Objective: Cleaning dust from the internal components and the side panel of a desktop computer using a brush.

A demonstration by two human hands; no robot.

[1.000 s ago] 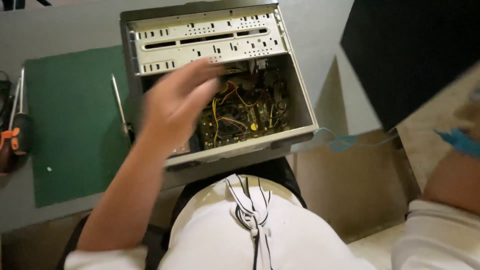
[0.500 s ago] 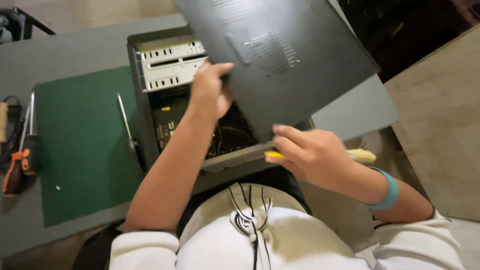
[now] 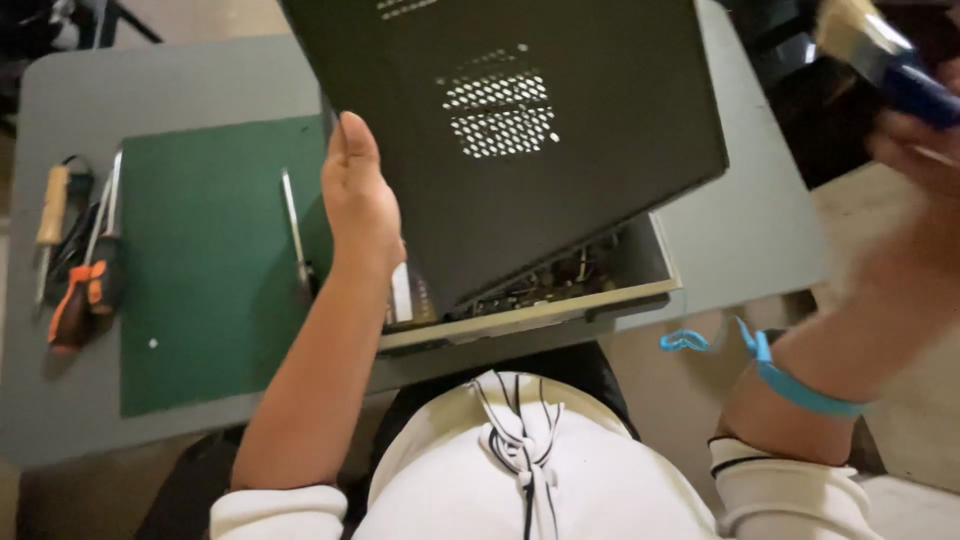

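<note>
Head view, looking down past my chest: my left hand (image 3: 358, 205) is flat and open against the left edge of a dark metal side panel (image 3: 520, 130), fingers straight and pointing away from me, palm pressed to the sheet; whether any finger curls behind the edge I cannot tell. The panel hangs tilted above the open computer case (image 3: 560, 295), its near lower edge just over the circuit board, its far end running out of the top of the frame. A patch of small vent holes shows near its middle.

My right hand (image 3: 915, 140), up at the far right, is closed around the blue handle of a paintbrush (image 3: 875, 45), the pale bristles pointing up and left. A light blue strap (image 3: 790, 380) circles that wrist.

I judge the panel stiff, thin and fairly light, but broad enough to swing and flex if held at one edge only. Its painted face looks smooth, so a flat palm could slip; the folded rim along the side is the safer place for a grip, and the edges may be sharp.

The case sits on a grey surface (image 3: 750, 230) beside a green mat (image 3: 200, 260). A thin metal tool (image 3: 295, 235) lies on the mat's right side, and screwdrivers (image 3: 85, 275) lie at the far left.
</note>
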